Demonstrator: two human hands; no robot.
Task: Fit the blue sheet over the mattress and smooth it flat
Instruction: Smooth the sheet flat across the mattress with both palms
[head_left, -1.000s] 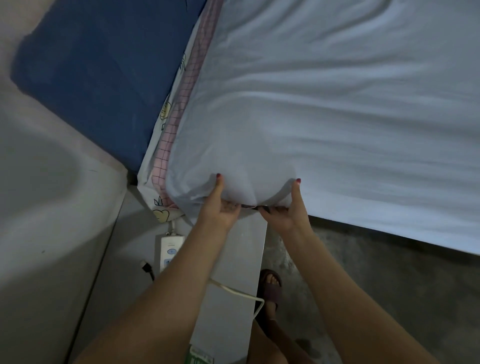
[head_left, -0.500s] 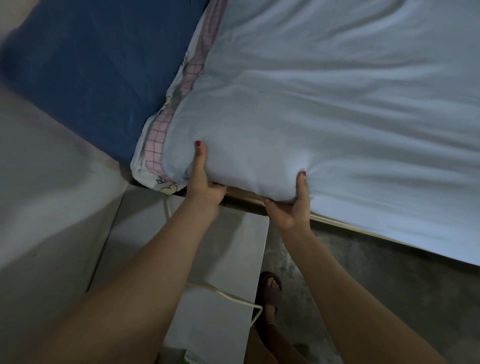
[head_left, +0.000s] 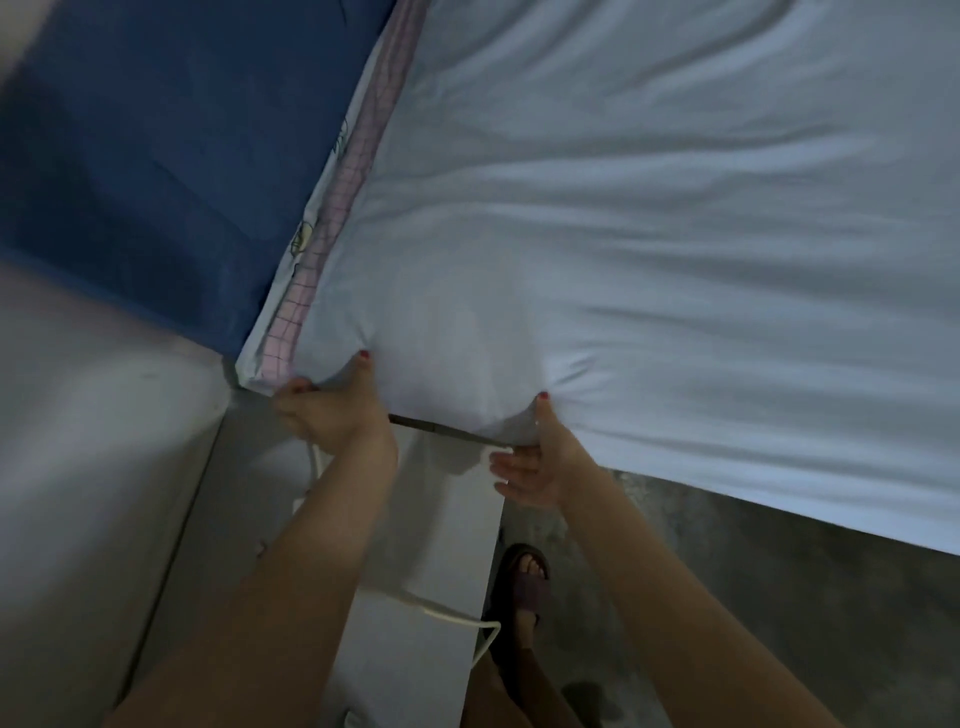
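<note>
while the pale blue sheet (head_left: 649, 249) lies wrinkled across the mattress, both hands work its near corner. the left hand (head_left: 332, 410) has its grip clamped on the sheet's edge, thumb on top and fingers curled underneath. the right hand (head_left: 537, 457) presses its thumb into the corner, its fingers spread apart below the hem. a checked pink cover (head_left: 337, 208) shows beside a dark blue headboard (head_left: 171, 156). a white cable (head_left: 452, 616) crosses the floor.

mattress (head_left: 291, 332): mostly hidden under sheet | sheet (head_left: 649, 260): cut off top, right | left fingers (head_left: 296, 387): blurred
</note>
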